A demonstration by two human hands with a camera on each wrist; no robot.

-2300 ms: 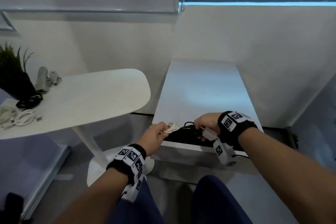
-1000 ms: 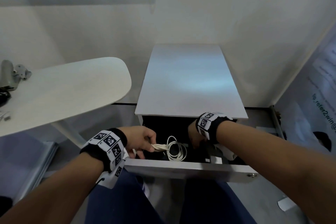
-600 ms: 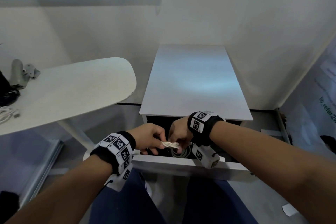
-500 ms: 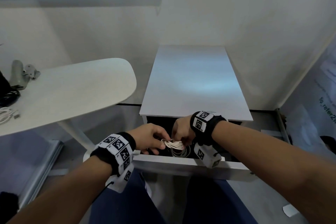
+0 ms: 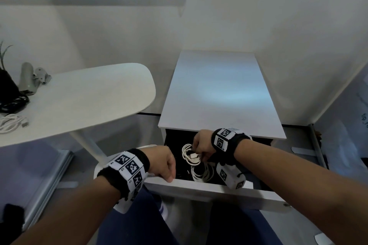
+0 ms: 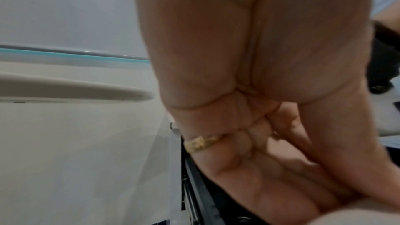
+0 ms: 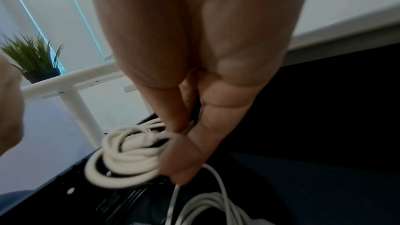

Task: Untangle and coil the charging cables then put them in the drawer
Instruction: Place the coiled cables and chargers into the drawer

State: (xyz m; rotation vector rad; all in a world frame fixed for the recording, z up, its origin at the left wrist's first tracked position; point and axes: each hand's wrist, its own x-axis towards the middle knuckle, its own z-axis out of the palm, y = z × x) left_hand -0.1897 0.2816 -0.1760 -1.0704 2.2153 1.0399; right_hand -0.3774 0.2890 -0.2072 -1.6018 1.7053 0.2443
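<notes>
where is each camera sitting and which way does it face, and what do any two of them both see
Head: worn on the head, looking forward and down at the open drawer; both forearms, left hand, right hand show.
Left wrist: looks along the left hand with curled fingers toward the drawer's edge; palm fills the frame.
Right wrist: looks along the right hand down into the drawer; fingers pinch the coiled white cable.
Shared: head and right wrist both show that coiled white cable, the drawer and the round table.

Both forearms are bare. Each wrist wears a black fabric band ringed with white square-patterned marker tiles. The left hand wears a gold ring. Dark blue trousers cover the legs.
</notes>
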